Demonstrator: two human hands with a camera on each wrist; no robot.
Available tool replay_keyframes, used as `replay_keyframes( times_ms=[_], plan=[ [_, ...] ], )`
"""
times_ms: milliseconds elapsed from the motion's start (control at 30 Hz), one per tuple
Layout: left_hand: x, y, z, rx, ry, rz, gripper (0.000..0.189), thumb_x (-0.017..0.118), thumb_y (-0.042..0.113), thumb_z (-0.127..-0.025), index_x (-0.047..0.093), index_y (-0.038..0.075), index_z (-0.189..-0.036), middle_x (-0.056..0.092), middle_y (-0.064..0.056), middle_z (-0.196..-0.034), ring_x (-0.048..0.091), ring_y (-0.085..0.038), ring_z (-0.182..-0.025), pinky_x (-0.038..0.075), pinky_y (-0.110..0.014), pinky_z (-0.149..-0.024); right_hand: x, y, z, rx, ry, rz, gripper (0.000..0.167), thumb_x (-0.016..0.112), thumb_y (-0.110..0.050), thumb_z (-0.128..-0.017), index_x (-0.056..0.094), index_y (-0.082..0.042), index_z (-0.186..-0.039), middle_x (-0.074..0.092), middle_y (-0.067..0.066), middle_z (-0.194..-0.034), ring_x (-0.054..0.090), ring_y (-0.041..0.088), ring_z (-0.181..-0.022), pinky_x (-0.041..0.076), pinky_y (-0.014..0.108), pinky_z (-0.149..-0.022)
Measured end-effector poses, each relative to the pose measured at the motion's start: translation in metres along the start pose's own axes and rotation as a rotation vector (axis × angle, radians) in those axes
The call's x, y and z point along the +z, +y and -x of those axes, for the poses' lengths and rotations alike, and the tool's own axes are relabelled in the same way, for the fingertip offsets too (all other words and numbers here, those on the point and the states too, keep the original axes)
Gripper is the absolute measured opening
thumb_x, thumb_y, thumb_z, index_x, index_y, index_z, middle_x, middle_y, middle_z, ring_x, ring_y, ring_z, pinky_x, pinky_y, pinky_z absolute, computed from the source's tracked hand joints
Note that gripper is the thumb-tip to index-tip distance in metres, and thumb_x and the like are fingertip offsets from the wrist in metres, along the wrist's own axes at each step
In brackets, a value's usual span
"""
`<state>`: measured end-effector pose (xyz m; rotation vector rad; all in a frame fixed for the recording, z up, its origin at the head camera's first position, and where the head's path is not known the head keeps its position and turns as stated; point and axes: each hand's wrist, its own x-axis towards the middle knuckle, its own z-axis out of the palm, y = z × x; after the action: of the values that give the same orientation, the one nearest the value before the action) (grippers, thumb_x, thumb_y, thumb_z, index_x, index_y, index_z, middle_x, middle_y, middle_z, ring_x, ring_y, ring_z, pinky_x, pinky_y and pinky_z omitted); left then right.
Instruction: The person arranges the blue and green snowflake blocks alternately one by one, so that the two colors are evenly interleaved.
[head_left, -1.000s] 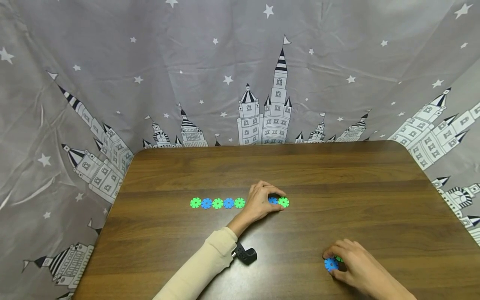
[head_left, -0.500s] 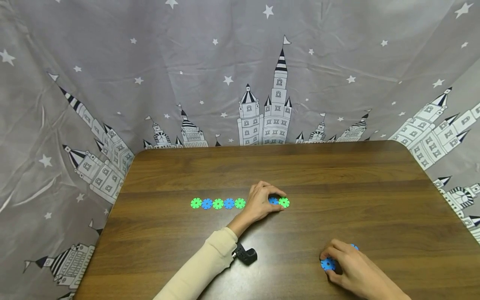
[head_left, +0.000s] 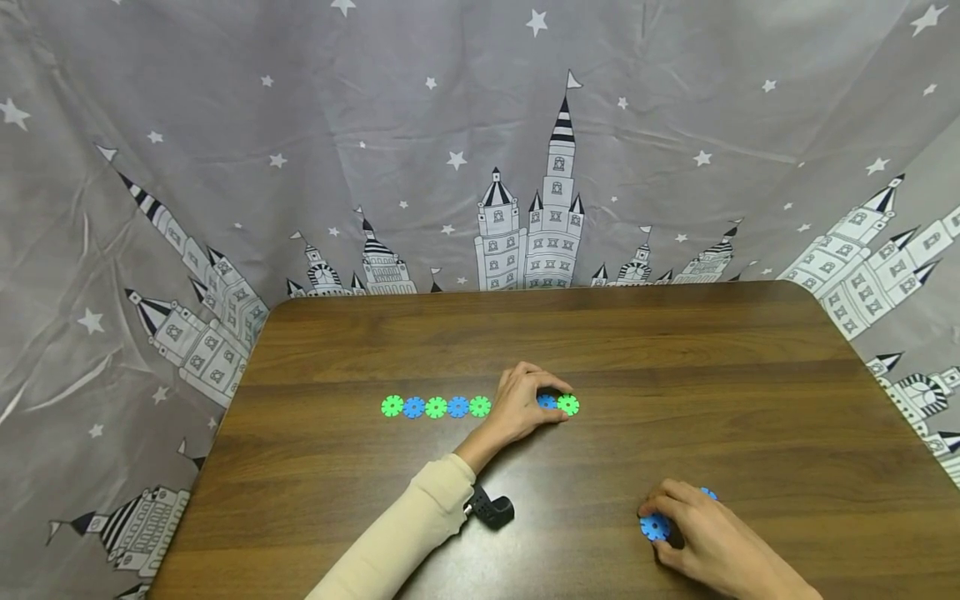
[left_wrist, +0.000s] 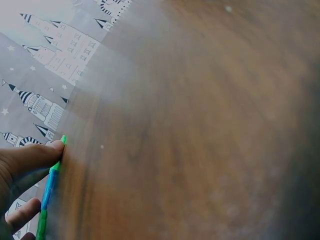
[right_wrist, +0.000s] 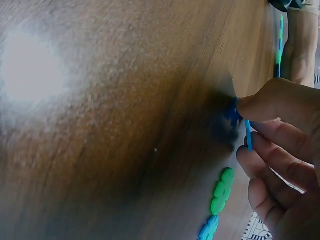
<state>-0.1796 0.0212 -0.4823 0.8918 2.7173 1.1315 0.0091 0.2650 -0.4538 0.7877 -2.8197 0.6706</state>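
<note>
A row of notched plastic discs, alternating green and blue, lies flat on the table. My left hand reaches over the row and hides its middle part. Its thumb and index finger hold the green disc at the right end by opposite edges; beside it a blue disc shows within the curve of the hand. Lower right, my right hand pinches a blue disc between thumb and fingers. Under that hand, in the right wrist view, lie loose green discs and blue discs.
Another blue disc peeks out beyond my right hand. A black wrist device hangs at my left sleeve. Behind the brown wooden table hangs a grey curtain with castles and stars.
My right hand has shifted slightly left with the blue disc. A green disc beside it is now covered, and a blue disc shows beyond the hand. My left hand stays in place.
</note>
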Motion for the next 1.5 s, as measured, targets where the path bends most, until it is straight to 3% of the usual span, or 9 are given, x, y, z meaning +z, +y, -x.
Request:
replay_keyframes(
  times_ms=[533,900,1500],
  plan=[
    [0.000,0.000,0.000,-0.014,-0.011,-0.006,0.032,0.087,0.030,-0.074,0.077,0.025,-0.104,0.071,0.005,-0.111,0.050,-0.014,-0.108,0.030,-0.039,-0.103,0.007,-0.003,-0.010,0.058,0.022,-0.033,0.034,0.082,-0.011,-0.071,0.069,-0.021,-0.101,0.051,-0.021,-0.096,0.050,-0.004,-0.080,0.044,0.015,-0.066],
    [0.000,0.000,0.000,-0.022,-0.010,-0.006,0.033,0.087,0.031,-0.074,0.077,0.026,-0.104,0.070,0.006,-0.112,0.050,-0.013,-0.108,0.030,-0.038,-0.102,0.013,-0.005,-0.019,0.054,0.038,-0.026,0.034,0.082,-0.010,-0.071,0.069,-0.019,-0.101,0.055,-0.018,-0.099,0.056,0.000,-0.087,0.052,0.026,-0.073],
    [0.000,0.000,0.001,-0.018,-0.013,0.011,0.032,0.086,0.028,-0.075,0.077,0.025,-0.105,0.070,0.005,-0.113,0.049,-0.014,-0.110,0.028,-0.040,-0.104,0.017,-0.009,-0.032,0.131,-0.015,0.003,0.029,0.080,-0.012,-0.072,0.069,-0.020,-0.097,0.055,-0.018,-0.097,0.057,0.002,-0.086,0.052,0.029,-0.073]
  ],
)
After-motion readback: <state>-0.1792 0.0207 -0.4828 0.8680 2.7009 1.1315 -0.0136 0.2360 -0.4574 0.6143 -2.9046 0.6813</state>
